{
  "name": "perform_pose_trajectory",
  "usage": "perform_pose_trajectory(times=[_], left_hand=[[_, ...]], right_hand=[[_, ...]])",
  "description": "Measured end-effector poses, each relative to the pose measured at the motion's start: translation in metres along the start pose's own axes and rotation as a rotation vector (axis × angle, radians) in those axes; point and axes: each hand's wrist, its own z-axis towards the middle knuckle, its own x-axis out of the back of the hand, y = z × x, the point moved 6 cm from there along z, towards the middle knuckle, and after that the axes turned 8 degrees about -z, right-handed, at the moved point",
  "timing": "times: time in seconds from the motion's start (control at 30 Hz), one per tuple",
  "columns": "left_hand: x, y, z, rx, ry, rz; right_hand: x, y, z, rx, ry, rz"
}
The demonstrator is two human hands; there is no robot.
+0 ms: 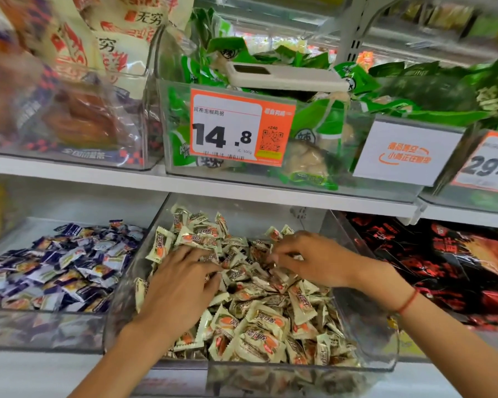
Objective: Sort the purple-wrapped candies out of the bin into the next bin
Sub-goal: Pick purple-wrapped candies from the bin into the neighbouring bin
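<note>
I see both hands in the clear middle bin (pixel 365 334) of cream candies (pixel 259 326), left hand (pixel 181 280) flat, right hand (pixel 308 257) curled with grip contents hidden; no purple-wrapped candies show there, only in the left bin (pixel 43 328), so strays may stay buried

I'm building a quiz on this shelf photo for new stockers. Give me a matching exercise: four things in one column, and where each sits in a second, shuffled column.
Things:
1. purple-wrapped candies
2. cream-wrapped candies
3. green packets
4. red-and-black packets

Places:
A. upper shelf, bin with the 14.8 price tag
B. lower shelf, middle bin, under the left hand and right hand
C. lower shelf, far right
D. lower shelf, left bin

Pairs: 1-D, 2-B, 3-A, 4-C
</note>
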Motion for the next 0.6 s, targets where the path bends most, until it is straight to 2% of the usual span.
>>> perform_pose_trajectory(times=[0.07,0.13,0.2,0.27,0.33,0.5,0.6], left_hand=[[-0.001,0.000,-0.001,0.002,0.000,0.000],[0.000,0.001,-0.002,-0.002,0.011,-0.001],[0.000,0.001,-0.003,-0.002,0.015,0.004],[0.000,0.001,-0.003,-0.007,0.019,0.005],[0.000,0.000,-0.002,-0.009,0.028,-0.006],[0.003,0.001,-0.002,-0.009,0.037,0.000],[0.009,0.005,-0.003,-0.022,0.081,-0.051]], right_hand=[[0.004,0.003,0.020,-0.034,0.059,-0.008],[-0.003,0.001,0.044,-0.057,0.031,-0.003],[-0.024,0.002,0.066,-0.094,-0.091,0.006],[-0.052,0.001,0.082,-0.124,-0.292,-0.049],[-0.065,0.000,0.090,-0.156,-0.396,-0.129],[-0.060,-0.002,0.092,-0.144,-0.366,-0.134],[-0.045,-0.011,0.071,-0.080,-0.203,0.009]])
